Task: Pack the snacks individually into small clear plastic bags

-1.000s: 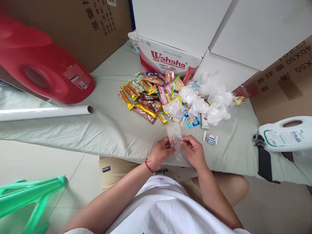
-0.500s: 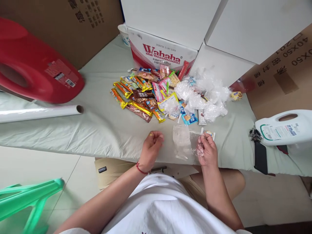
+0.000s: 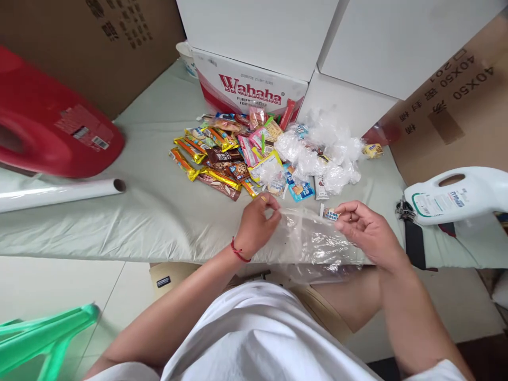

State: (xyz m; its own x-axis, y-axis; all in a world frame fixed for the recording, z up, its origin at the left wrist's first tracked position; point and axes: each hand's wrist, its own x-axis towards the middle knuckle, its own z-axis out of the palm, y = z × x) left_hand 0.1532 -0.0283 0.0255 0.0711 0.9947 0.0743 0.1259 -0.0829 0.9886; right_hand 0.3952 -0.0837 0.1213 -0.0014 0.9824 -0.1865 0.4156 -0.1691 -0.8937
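Observation:
A clear plastic bag (image 3: 313,241) hangs spread between my hands, over the table's front edge and my lap. My left hand (image 3: 257,225) is closed, thumb and finger pinching the bag's upper left edge. At the upper right edge, my right hand (image 3: 367,233) pinches the bag, its other fingers loosely curled. Just beyond the right fingertips lies a small snack packet (image 3: 330,213), partly covered by them. Farther back is a pile of wrapped snacks (image 3: 222,159) in yellow, brown and pink. Crumpled clear plastic (image 3: 323,151) is heaped beside it on the right.
White boxes (image 3: 254,84) stand behind the pile. On the left are a red jug (image 3: 59,121) and a white roll (image 3: 59,193). A white detergent bottle (image 3: 456,196), keys (image 3: 405,210) and a black flat object (image 3: 415,243) lie right. A green stool (image 3: 47,338) stands below left.
The bag has been unfolded and spread wide. My left hand has moved up and taken hold of its edge; my right hand has moved outward to the right. The view has shifted slightly.

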